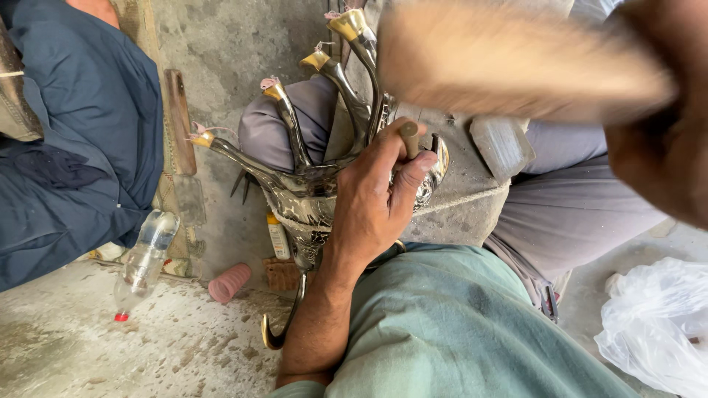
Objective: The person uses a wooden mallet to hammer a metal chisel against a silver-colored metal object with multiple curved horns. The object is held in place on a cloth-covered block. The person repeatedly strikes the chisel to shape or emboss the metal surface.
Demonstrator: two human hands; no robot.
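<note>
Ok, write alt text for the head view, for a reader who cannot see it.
A person's left hand grips a small rod-like tool against a shiny metal fixture with curved, brass-tipped arms, while the right hand swings a blurred wooden block above it. A clear plastic bottle lies on the concrete floor nearby.

The person wore a loose, pale grey-green garment whose cloth covered the lap and ran up to a short sleeve ending near the elbow, leaving the forearm bare. The left hand (372, 199) was bare, with no glove, ring or watch. The right hand (664, 140), close to the camera and blurred, was bare too. Grey trousers covered the legs.
</note>
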